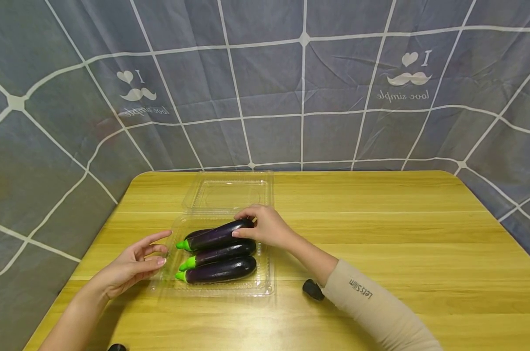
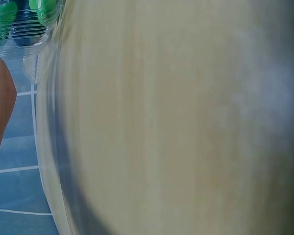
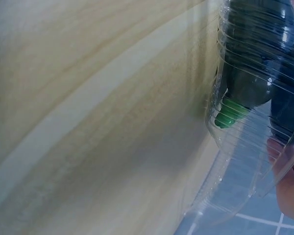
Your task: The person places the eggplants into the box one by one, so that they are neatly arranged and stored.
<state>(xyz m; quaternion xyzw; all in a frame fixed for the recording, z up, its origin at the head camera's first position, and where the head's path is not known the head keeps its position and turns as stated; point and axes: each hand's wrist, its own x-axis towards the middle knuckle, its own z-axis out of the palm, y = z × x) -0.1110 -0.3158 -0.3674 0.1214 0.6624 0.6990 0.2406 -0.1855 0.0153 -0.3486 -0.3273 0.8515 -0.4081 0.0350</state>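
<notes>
A clear plastic clamshell box [image 1: 265, 287] lies on the table with several dark purple eggplants in it, most of their green stems toward the left. My right hand [image 1: 267, 226] pinches the rounded right end of the upper eggplant [image 1: 214, 236] between thumb and fingers. That eggplant lies across the others and partly hides one behind it; a front eggplant [image 1: 223, 270] rests nearest me. Through the box wall in the right wrist view, a green stem [image 3: 230, 113] shows. My left hand [image 1: 129, 265] is beside the box's left rim, fingers loosely spread and holding nothing.
The box's clear lid [image 1: 230, 195] lies folded back toward the far edge of the wooden table [image 1: 379, 219]. A small black object [image 1: 312, 289] sits beside my right forearm. Another black piece [image 1: 117, 347] shows at the bottom edge. A grey checked curtain [image 1: 274, 87] hangs behind.
</notes>
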